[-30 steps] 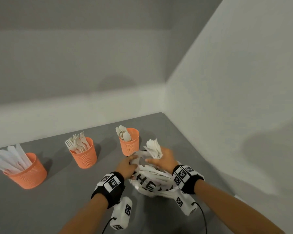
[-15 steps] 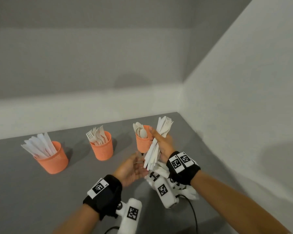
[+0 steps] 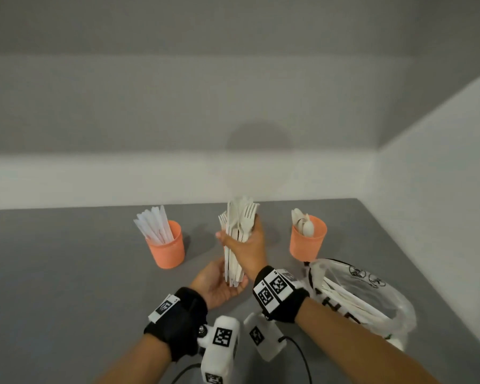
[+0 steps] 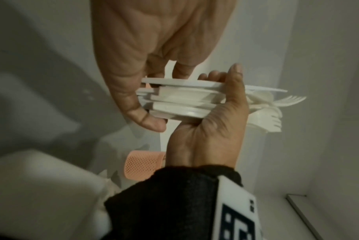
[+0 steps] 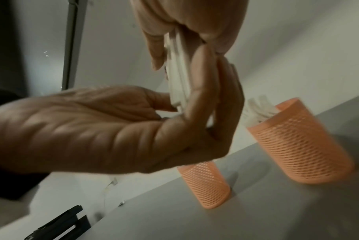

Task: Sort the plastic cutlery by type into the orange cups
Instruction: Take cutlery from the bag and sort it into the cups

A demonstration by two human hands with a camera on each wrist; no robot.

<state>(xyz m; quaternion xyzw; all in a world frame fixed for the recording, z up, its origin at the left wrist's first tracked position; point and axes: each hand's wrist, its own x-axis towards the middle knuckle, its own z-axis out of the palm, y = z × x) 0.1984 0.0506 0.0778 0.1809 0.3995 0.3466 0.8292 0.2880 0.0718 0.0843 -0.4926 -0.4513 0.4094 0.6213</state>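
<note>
My right hand [image 3: 247, 245] grips a bundle of mixed white cutlery [image 3: 237, 225] upright above the table, fork tines on top. It stands in front of the middle orange cup, which is hidden. My left hand [image 3: 216, 281] is cupped, palm up, under the handle ends and touches them. The left wrist view shows the bundle [image 4: 184, 100] end-on between my left hand [image 4: 133, 65] and my right hand [image 4: 205, 129]. An orange cup of knives [image 3: 166, 245] stands to the left, an orange cup of spoons [image 3: 306, 239] to the right.
A clear plastic bag [image 3: 358, 297] with more white cutlery lies on the grey table [image 3: 67, 273] at the right, near the side wall. The right wrist view shows two mesh orange cups [image 5: 297, 141] [image 5: 205, 183] beyond the hands.
My right hand has lifted the bundle out of the bag and carried it left, from the spoon cup to in front of the middle cup. My left hand let go of the bag and came under the handles.
</note>
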